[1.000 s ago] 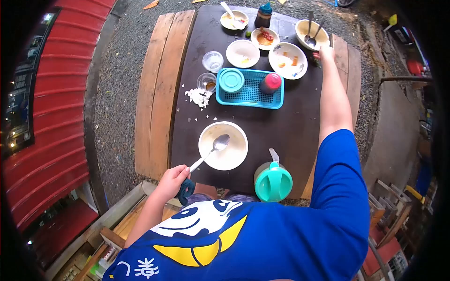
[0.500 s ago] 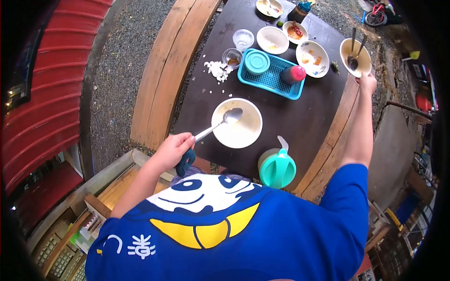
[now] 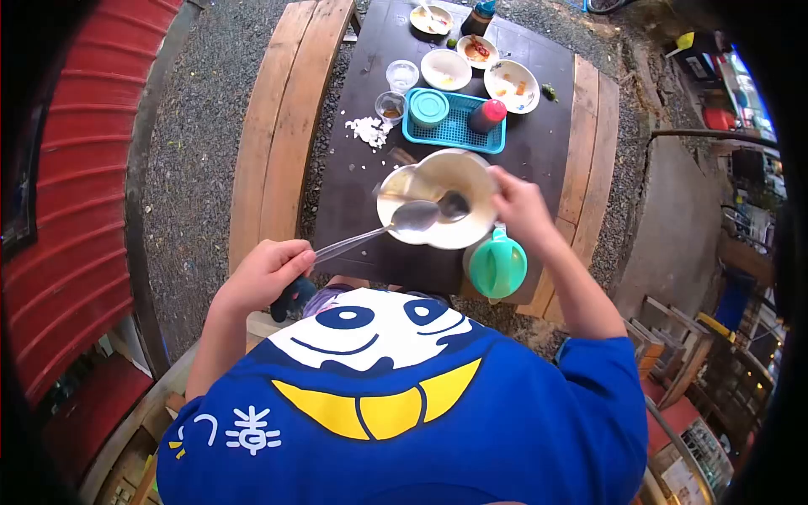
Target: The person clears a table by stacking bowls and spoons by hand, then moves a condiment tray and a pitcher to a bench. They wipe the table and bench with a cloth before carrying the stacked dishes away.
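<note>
My left hand [image 3: 271, 273] is closed around the handle of a long metal spoon [image 3: 415, 216], whose bowl end points right over the dishes. In my right hand [image 3: 520, 206] is a cream bowl [image 3: 478, 178], gripped at its right rim and tilted. A dark-looking spoon [image 3: 454, 204] lies inside it; other parts are smeared by motion. The held bowl overlaps a second white bowl [image 3: 390, 208] on the table and hides its right side. Just below my right hand stands a pitcher with a green lid [image 3: 498, 265].
Beyond the bowls sits a blue basket [image 3: 459, 139] with a teal-lidded tub [image 3: 428, 108] and a red-topped bottle [image 3: 487, 116]. White scraps [image 3: 369, 130] lie beside plastic cups [image 3: 402, 76]. Several used bowls [image 3: 512, 86] are farther back. Wooden benches [image 3: 282, 126] flank the dark table [image 3: 353, 194].
My right hand has brought the bowl with spoons from the table's far right to above the white bowl. My left hand, still on its spoon, has shifted slightly left.
</note>
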Motion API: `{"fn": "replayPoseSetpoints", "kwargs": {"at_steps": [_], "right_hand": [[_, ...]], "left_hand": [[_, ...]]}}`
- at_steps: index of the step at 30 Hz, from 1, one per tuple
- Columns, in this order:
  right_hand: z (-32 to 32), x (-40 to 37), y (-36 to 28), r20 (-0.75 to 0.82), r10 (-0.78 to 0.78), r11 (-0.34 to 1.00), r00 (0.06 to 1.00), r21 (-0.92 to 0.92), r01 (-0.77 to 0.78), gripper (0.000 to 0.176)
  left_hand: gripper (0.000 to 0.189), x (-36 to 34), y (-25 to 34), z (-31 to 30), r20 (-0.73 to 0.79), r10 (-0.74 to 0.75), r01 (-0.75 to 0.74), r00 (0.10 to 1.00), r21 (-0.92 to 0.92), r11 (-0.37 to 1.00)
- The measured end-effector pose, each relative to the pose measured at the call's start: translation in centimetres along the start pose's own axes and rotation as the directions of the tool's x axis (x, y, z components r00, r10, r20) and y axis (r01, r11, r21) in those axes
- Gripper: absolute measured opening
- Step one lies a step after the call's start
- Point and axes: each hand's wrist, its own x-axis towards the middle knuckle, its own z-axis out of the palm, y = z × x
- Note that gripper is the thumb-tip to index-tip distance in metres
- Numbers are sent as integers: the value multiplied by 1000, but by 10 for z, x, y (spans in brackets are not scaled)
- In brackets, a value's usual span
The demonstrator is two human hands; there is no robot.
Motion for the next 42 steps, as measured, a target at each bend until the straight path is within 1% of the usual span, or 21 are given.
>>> {"fn": "replayPoseSetpoints", "kwargs": {"at_steps": [1,3,7,10,11,13,15,16,18,20,21,23,25,26,31,33,35,38,39,41,42], "right_hand": [[11,1,-14,97,32,997,995,-77,-25,44],[41,2,-11,155,39,979,987,-205,-6,42],[62,16,4,188,22,983,982,-182,13,43],[70,23,25,137,-114,982,984,-135,133,34],[63,26,21,184,27,999,983,-50,-18,31],[36,37,2,306,276,944,911,94,-317,28],[10,61,33,10,377,905,926,209,-370,23],[0,82,77,-164,424,851,891,408,-330,22],[-23,126,149,-388,498,840,776,436,-322,25],[-30,179,229,-221,705,619,674,654,-434,38],[-32,191,233,-185,725,612,663,615,-497,34],[-23,209,247,-200,683,668,703,560,-490,29],[-22,220,260,-214,689,675,692,537,-505,23],[-26,216,257,-236,679,687,695,539,-488,23],[-70,144,267,-401,602,796,691,227,-561,26],[-84,92,268,-381,564,821,732,167,-546,26],[-88,45,231,-351,572,803,742,54,-593,28],[-56,10,225,-206,627,776,751,86,-625,32],[-43,6,221,-178,613,788,770,71,-611,32],[-20,6,212,-132,523,832,842,-134,-538,36],[-11,9,200,-114,506,844,855,-135,-518,35]], "left_hand": [[31,3,4,-2,16,15,-16,1000,70,997],[31,22,5,9,-19,74,-68,997,226,972],[33,89,-32,37,-58,168,-129,984,421,898],[35,111,-34,43,-9,73,-61,997,458,887],[35,114,-31,43,6,34,-33,999,459,888],[35,118,-21,43,26,-38,22,999,464,886],[37,118,-15,41,15,-73,55,997,507,860],[38,117,-12,41,7,-96,78,995,524,848],[39,115,-5,45,-55,-74,92,996,616,782],[39,115,-3,48,-89,-68,110,994,664,739],[39,118,-2,48,-89,-74,115,993,673,731],[38,120,1,51,-80,-99,127,992,689,714],[37,125,7,51,-57,-123,127,991,708,694],[37,127,6,51,-48,-93,98,995,737,668],[40,127,12,51,-42,-115,98,992,835,542],[41,126,16,48,-33,-106,83,994,856,510],[41,126,17,46,-28,-120,81,992,880,467],[42,127,25,41,4,-153,61,988,905,422],[42,131,23,37,29,-175,52,984,896,441],[43,143,13,23,76,-215,37,974,876,482],[43,150,11,16,100,-251,53,963,842,537]]}}
